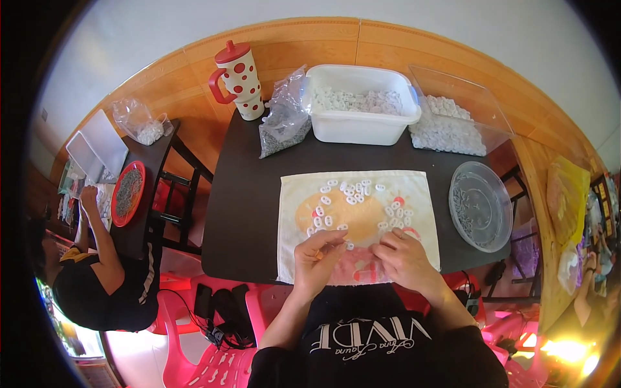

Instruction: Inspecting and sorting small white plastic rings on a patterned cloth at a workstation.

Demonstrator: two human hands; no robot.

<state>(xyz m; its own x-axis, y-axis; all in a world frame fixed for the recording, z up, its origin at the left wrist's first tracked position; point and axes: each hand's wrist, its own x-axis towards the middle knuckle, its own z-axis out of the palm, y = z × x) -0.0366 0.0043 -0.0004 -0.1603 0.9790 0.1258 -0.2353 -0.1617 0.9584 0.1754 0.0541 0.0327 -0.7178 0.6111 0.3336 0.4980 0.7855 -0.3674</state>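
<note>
White oval pieces (351, 200) lie scattered, many showing two holes.

Bare worktop (239, 213) offers passage left of the cloth (288, 200); a white plastic tub (362, 131) blocks the far side, a round clear container (493, 202) the right (left hand (315, 262) and right hand (404, 260) crowd the near edge).

The one view comes from a wide fisheye camera worn on the head, looking down past the shirt (369, 362) at the left hand (317, 258) and right hand (404, 258) close below. It faces across the table (242, 213) to the wall (414, 42); straight edges bend toward the dark rim.
</note>
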